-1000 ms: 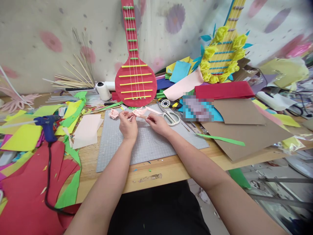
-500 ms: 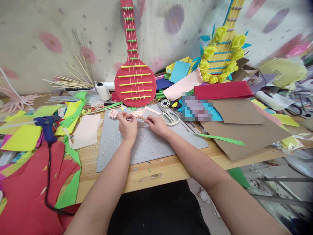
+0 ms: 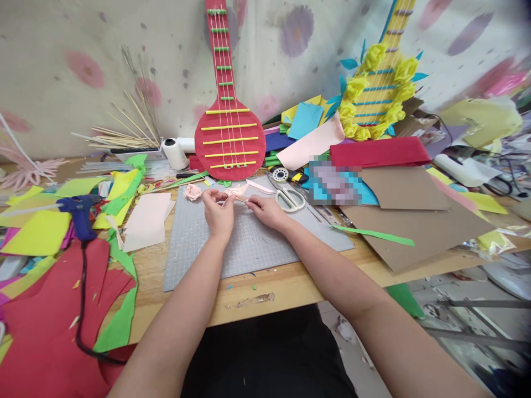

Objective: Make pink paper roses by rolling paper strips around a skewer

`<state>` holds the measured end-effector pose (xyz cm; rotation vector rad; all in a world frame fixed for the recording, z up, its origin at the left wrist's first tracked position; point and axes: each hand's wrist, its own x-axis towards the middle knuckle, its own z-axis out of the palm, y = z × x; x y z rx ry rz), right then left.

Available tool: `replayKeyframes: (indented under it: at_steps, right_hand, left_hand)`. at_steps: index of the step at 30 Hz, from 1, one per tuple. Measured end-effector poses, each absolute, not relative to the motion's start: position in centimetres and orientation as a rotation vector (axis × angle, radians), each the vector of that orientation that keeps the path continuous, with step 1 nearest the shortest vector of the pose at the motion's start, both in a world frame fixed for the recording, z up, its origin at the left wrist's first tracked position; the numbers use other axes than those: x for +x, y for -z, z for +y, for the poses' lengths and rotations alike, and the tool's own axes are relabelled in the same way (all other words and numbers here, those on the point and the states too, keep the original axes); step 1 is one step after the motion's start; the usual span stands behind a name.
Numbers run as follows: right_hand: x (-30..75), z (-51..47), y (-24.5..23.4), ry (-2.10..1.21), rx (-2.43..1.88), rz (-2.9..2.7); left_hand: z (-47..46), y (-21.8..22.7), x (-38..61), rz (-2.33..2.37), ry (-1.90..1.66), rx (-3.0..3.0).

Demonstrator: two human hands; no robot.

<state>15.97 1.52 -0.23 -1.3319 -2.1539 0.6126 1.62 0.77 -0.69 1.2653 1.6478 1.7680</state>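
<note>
Over the upper part of the grey cutting mat (image 3: 257,249), my left hand (image 3: 219,214) is closed in a pinch on a piece of pale pink crepe paper (image 3: 237,190). My right hand (image 3: 265,210) grips the end of a thin wooden stick (image 3: 241,198), whose other end runs toward the left fingers and the paper. A crumpled pink paper flower (image 3: 192,192) lies just left of my left hand. Beyond the hands is a narrow pink strip (image 3: 259,187). White-handled scissors (image 3: 290,200) rest beside my right hand. The fingertips partly hide the paper.
A red paper-covered lute shape (image 3: 230,138) stands behind the mat; a yellow one with paper roses (image 3: 373,94) is at right. On the left are a blue glue gun (image 3: 83,215), pink sheets (image 3: 147,221) and coloured scraps. Brown cardboard (image 3: 415,232) lies right.
Both hands shift very slightly to the right and keep their grip on the paper and stick. The other things stay in place.
</note>
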Motion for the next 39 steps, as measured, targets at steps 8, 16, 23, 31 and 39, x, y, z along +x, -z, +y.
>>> replayKeyframes:
  at_steps: [8, 16, 23, 31, 39]
  right_hand:
    - [16.0, 1.6, 0.3, -0.627, -1.254, -2.233]
    - [15.3, 1.0, 0.1, -0.636, -1.387, -2.117]
    - [15.2, 0.9, 0.2, -0.671, -1.391, -2.146]
    - [16.0, 1.5, 0.1, -0.659, -1.41, -2.125]
    - [16.4, 2.1, 0.4, -0.642, -1.42, -2.103]
  left_hand:
    - [1.6, 0.2, 0.7, 1.419, -1.608, 0.73]
    - [1.2, -0.5, 1.4, 1.479, -1.667, 0.74]
    - [1.7, 0.1, 1.0, 1.529, -1.676, 0.735]
    - [1.5, 0.7, 0.8, 1.501, -1.624, 0.954]
    - [0.4, 0.6, 0.8, 1.752, -1.566, 1.565]
